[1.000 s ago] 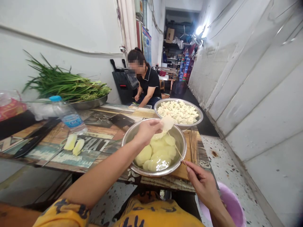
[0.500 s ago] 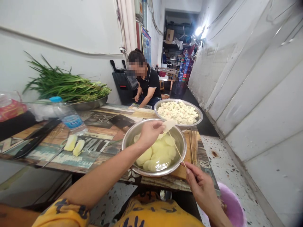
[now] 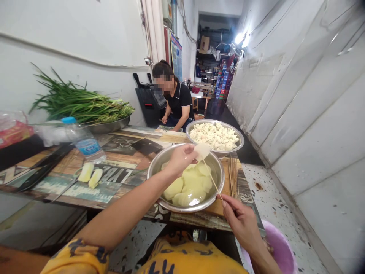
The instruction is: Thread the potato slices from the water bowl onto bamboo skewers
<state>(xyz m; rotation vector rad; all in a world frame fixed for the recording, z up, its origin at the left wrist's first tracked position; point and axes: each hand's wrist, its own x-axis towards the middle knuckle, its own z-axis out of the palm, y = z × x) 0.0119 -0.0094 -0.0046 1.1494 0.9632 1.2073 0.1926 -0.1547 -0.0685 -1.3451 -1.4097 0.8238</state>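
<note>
Over the far side of a metal basin (image 3: 154, 190), my left hand (image 3: 182, 158) pinches a thin pale potato slice (image 3: 202, 151). My right hand (image 3: 238, 213) is closed on the near end of a bamboo skewer (image 3: 212, 178), beyond the basin's right rim. The skewer slants up to the left, and its far end meets the lower edge of the held slice; whether it pierces it I cannot tell. Several more yellowish slices (image 3: 189, 186) lie in water in the basin.
Loose skewers (image 3: 233, 177) lie on a wooden board (image 3: 224, 205) right of the basin. Behind stands a bowl of cauliflower florets (image 3: 213, 136). To the left are a water bottle (image 3: 88, 146), cut vegetable pieces (image 3: 90, 175), a knife (image 3: 37, 173) and greens (image 3: 82, 102). A person (image 3: 179, 99) sits beyond the table.
The held slice has turned to show more of its flat face. My right hand and the skewer have shifted slightly up and left. The other person's arm has moved a little.
</note>
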